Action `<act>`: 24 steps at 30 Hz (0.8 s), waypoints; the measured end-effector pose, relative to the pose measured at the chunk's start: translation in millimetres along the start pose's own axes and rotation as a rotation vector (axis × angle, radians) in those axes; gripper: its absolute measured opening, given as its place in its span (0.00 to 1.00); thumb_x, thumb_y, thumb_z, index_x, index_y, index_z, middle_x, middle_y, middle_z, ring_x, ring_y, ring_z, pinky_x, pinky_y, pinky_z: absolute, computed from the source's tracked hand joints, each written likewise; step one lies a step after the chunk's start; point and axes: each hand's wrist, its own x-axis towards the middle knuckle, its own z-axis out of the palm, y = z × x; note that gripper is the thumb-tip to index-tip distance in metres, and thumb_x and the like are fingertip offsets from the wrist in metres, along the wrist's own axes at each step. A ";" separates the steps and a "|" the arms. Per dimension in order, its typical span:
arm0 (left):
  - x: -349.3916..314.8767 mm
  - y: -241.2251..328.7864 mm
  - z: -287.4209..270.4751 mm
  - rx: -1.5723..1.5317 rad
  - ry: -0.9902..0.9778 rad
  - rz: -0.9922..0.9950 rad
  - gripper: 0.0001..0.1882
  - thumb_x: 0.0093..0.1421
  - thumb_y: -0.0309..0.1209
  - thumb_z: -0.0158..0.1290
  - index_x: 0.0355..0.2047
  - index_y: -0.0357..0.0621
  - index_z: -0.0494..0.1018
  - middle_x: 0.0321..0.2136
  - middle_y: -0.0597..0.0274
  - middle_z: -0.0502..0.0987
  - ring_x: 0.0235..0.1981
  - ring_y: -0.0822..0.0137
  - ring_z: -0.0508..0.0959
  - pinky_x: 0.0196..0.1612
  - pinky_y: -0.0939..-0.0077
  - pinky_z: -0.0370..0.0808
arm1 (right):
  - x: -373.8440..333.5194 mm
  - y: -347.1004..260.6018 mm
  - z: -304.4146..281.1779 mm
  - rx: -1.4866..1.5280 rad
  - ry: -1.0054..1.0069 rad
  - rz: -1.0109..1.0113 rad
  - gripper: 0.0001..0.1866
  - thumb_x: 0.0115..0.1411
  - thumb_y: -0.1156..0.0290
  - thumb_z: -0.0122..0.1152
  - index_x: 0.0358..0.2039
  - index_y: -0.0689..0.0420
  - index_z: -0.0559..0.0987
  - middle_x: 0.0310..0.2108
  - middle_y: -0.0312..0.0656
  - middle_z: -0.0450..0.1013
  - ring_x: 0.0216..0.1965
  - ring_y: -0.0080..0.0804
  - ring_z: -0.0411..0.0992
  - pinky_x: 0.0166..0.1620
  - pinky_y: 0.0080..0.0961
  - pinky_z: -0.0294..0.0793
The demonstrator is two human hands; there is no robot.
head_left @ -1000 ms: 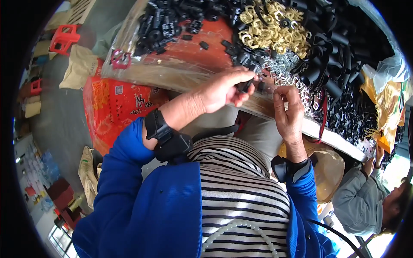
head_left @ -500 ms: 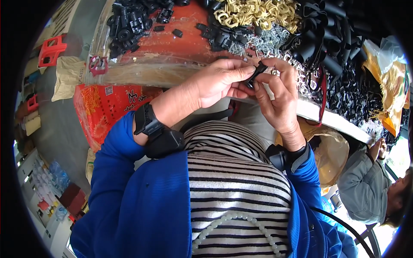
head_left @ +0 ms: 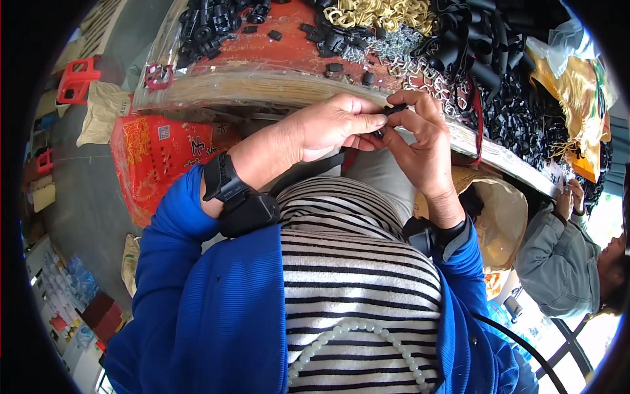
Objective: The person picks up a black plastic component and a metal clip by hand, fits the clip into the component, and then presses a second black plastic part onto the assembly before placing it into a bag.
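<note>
Left hand [head_left: 331,128] and right hand [head_left: 420,141] meeting at near edge of counter [head_left: 262,82], fingers of both pinching small black plastic buckle [head_left: 392,111]. Judged light, stiff, slippery; gripping by side edges advisable.

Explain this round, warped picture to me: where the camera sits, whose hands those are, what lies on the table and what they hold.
The camera sits on a person's head and looks down, so you see their own striped top and blue sleeves. Its wide lens bends straight edges. There is no machine here, only two bare hands. The left hand and right hand meet just in front of the table's edge, pinching one small black part between the fingertips. On the table lie piles of black plastic pieces, silver metal rings, gold-coloured rings and black straps. A red printed sack sits below. Another person in a grey jacket is at the right.
</note>
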 end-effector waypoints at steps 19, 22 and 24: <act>67.0 29.6 -9.2 -0.103 -0.027 -0.176 0.12 0.54 0.31 0.43 0.39 0.41 0.64 0.32 0.64 0.70 0.31 0.72 0.71 0.33 0.78 0.70 | 26.0 50.3 -17.7 0.002 0.178 0.059 0.12 0.30 0.71 0.55 0.22 0.53 0.75 0.26 0.34 0.66 0.34 0.33 0.61 0.37 0.31 0.56; 65.4 28.5 -3.0 -0.084 0.002 -0.179 0.12 0.54 0.32 0.43 0.38 0.42 0.64 0.32 0.64 0.70 0.31 0.72 0.71 0.33 0.79 0.70 | 20.0 49.1 -19.0 -0.042 0.204 0.046 0.13 0.31 0.70 0.55 0.24 0.53 0.75 0.27 0.35 0.64 0.34 0.34 0.60 0.36 0.32 0.56; 64.2 23.9 1.0 -0.065 0.010 -0.177 0.12 0.54 0.32 0.43 0.38 0.42 0.64 0.31 0.64 0.70 0.31 0.72 0.71 0.33 0.79 0.70 | 11.4 45.5 -18.7 -0.070 0.226 0.038 0.13 0.32 0.70 0.55 0.24 0.53 0.75 0.27 0.35 0.64 0.34 0.34 0.60 0.36 0.33 0.57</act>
